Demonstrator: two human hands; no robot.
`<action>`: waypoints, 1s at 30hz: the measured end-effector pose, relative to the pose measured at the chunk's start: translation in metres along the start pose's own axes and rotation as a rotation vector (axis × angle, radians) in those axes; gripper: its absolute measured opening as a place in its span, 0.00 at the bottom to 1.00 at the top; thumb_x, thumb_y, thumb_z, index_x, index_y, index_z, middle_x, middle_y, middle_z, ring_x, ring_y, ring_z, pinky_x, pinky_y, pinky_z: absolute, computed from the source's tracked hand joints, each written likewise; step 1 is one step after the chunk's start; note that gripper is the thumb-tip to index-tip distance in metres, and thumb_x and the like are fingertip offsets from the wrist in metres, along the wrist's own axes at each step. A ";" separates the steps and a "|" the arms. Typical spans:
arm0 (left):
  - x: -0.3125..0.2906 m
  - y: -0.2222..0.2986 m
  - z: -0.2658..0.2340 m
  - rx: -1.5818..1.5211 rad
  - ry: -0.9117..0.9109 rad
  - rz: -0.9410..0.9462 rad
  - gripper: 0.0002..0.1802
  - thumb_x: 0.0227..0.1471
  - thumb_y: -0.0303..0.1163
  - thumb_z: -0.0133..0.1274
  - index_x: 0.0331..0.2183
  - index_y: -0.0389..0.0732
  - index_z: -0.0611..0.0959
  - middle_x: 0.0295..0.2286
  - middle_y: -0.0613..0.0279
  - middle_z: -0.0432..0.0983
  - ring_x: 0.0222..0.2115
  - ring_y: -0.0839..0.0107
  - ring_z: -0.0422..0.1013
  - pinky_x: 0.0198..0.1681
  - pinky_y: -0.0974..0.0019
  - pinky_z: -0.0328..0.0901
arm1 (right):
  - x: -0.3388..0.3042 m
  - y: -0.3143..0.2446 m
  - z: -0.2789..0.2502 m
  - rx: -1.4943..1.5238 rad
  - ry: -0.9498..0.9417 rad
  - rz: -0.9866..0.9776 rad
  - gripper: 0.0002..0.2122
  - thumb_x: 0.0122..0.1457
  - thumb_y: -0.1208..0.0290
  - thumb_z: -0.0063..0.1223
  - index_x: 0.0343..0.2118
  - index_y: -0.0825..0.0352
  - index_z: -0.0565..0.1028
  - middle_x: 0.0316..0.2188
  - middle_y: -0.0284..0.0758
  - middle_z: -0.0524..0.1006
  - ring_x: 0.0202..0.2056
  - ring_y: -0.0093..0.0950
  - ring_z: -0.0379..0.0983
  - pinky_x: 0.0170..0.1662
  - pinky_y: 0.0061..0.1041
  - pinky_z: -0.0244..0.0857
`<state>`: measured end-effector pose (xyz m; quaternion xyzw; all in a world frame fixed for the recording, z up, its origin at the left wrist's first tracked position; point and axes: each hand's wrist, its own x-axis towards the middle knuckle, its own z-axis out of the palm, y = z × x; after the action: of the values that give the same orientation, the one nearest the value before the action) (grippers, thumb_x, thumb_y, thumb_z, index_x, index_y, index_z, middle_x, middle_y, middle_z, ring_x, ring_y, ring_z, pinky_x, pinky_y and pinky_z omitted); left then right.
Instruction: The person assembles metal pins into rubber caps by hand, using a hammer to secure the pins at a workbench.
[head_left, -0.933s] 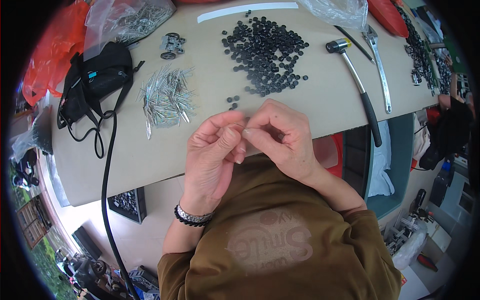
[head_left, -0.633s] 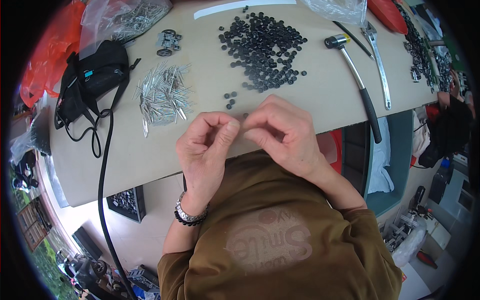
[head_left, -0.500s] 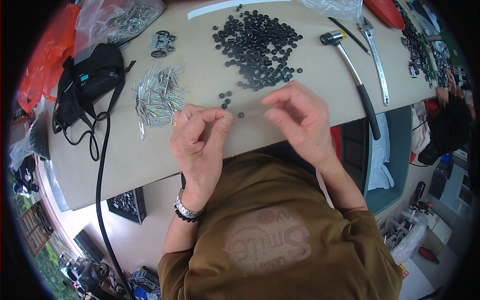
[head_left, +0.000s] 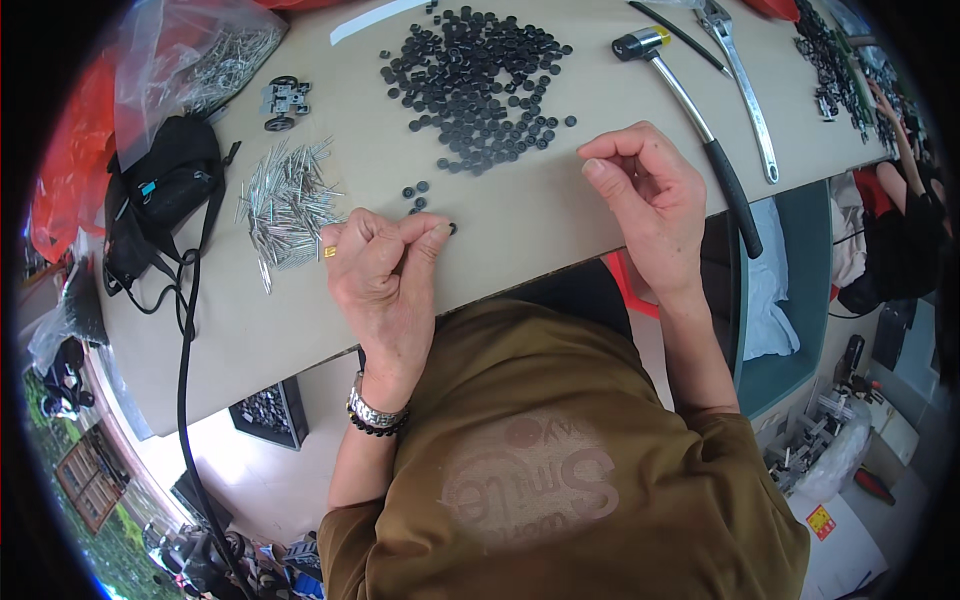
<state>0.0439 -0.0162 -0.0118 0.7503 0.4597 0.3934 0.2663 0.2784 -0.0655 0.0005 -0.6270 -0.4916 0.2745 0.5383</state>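
Observation:
My left hand [head_left: 384, 268] is closed in a pinch above the near part of the table, thumb and forefinger pressed together. A small black wheel [head_left: 452, 229] peeks out at those fingertips, mostly covered by them. My right hand [head_left: 650, 195] is raised over the table to the right, fingers curled and thumb a little apart from the forefinger, with nothing visible between them. Several loose black wheels [head_left: 421, 187] lie just beyond my left hand. A large heap of the same black wheels [head_left: 470, 85] spreads farther back. Left of my left hand is a pile of thin metal pins [head_left: 285, 205].
A hammer [head_left: 690, 120] and an adjustable wrench [head_left: 745, 95] lie at the right. A small wheeled assembly [head_left: 285, 103], a black bag [head_left: 170, 185] with a cord, and a plastic bag of pins [head_left: 225, 65] are at the left. Another person's arm [head_left: 900, 140] shows at far right.
My right hand has drawn away to the right, and its thumb and forefinger are closer together. My left fingertips have come onto the small wheel beside them. The whole view has shifted slightly.

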 end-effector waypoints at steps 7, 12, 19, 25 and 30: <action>-0.001 -0.001 0.001 0.046 0.011 0.019 0.05 0.47 0.23 0.68 0.30 0.36 0.88 0.19 0.73 0.60 0.25 0.77 0.56 0.40 0.69 0.51 | -0.001 0.004 0.000 0.011 -0.004 -0.025 0.03 0.57 0.78 0.60 0.34 0.68 0.81 0.29 0.29 0.76 0.28 0.16 0.71 0.30 0.17 0.62; -0.001 0.000 0.000 0.065 0.004 0.016 0.05 0.47 0.23 0.68 0.30 0.36 0.88 0.19 0.73 0.61 0.25 0.76 0.56 0.40 0.69 0.51 | -0.001 0.005 0.000 0.012 -0.010 -0.027 0.02 0.57 0.78 0.60 0.34 0.68 0.81 0.29 0.29 0.77 0.28 0.17 0.71 0.31 0.17 0.62; -0.001 0.001 0.002 0.058 0.009 0.015 0.04 0.47 0.23 0.67 0.30 0.37 0.88 0.19 0.72 0.62 0.26 0.76 0.58 0.38 0.69 0.52 | 0.000 0.006 0.000 0.006 -0.017 -0.030 0.03 0.57 0.78 0.60 0.34 0.68 0.81 0.29 0.30 0.77 0.29 0.17 0.72 0.31 0.18 0.63; -0.003 0.004 0.001 0.161 0.040 0.116 0.05 0.45 0.21 0.67 0.29 0.38 0.86 0.21 0.67 0.65 0.26 0.71 0.61 0.34 0.66 0.57 | -0.001 0.001 0.009 -0.007 -0.043 -0.026 0.03 0.56 0.78 0.60 0.33 0.68 0.81 0.29 0.31 0.77 0.29 0.20 0.73 0.32 0.20 0.66; -0.006 0.009 0.002 0.270 0.052 0.199 0.07 0.43 0.19 0.66 0.28 0.38 0.85 0.22 0.63 0.66 0.26 0.66 0.63 0.31 0.63 0.59 | 0.005 -0.013 0.036 -0.183 -0.135 -0.201 0.05 0.53 0.79 0.62 0.33 0.64 0.80 0.30 0.33 0.77 0.29 0.29 0.76 0.33 0.26 0.70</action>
<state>0.0484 -0.0256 -0.0075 0.8106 0.4388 0.3717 0.1107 0.2443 -0.0470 0.0039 -0.6012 -0.6101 0.2149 0.4693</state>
